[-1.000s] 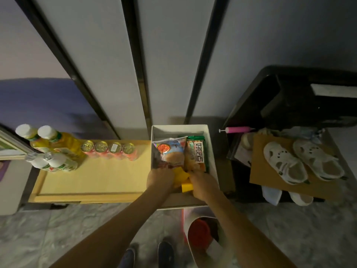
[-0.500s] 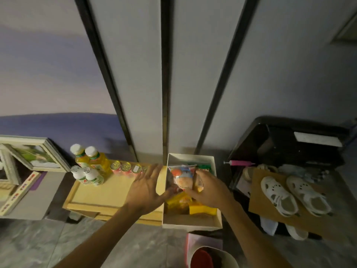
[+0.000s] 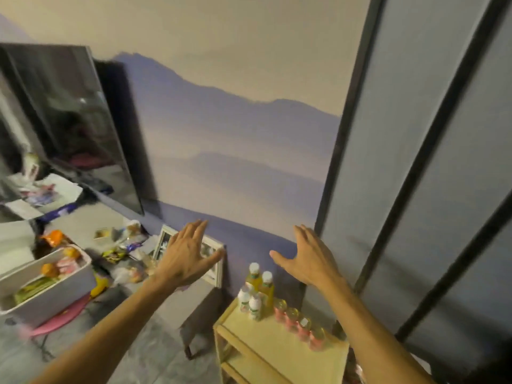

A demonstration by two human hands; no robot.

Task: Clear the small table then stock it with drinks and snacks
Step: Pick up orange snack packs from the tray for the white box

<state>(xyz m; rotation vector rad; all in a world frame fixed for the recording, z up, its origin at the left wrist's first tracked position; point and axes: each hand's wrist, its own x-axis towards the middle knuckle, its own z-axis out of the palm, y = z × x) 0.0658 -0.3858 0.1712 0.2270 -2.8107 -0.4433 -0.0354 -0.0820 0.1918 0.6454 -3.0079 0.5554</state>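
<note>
The small pale wooden table (image 3: 279, 347) stands at the lower middle, against the wall. At its back corner stand yellow juice bottles (image 3: 266, 285) and small white bottles (image 3: 254, 309). A row of pink cans (image 3: 297, 324) runs along its far edge. My left hand (image 3: 185, 256) is raised with fingers spread, in front of a picture frame. My right hand (image 3: 310, 257) is also raised and open, above the cans. Neither hand holds anything. The white snack box from before is out of view.
A grey cabinet (image 3: 194, 300) left of the table carries a white picture frame (image 3: 216, 261), scattered snack packets (image 3: 124, 253) and a large dark screen (image 3: 69, 128). A white bin (image 3: 52, 295) with packets and oranges sits at the left. Dark-framed panels (image 3: 415, 189) stand at the right.
The view swung up and to the left, away from the snack box. Both hands let go of the snack packets and rose, open and empty.
</note>
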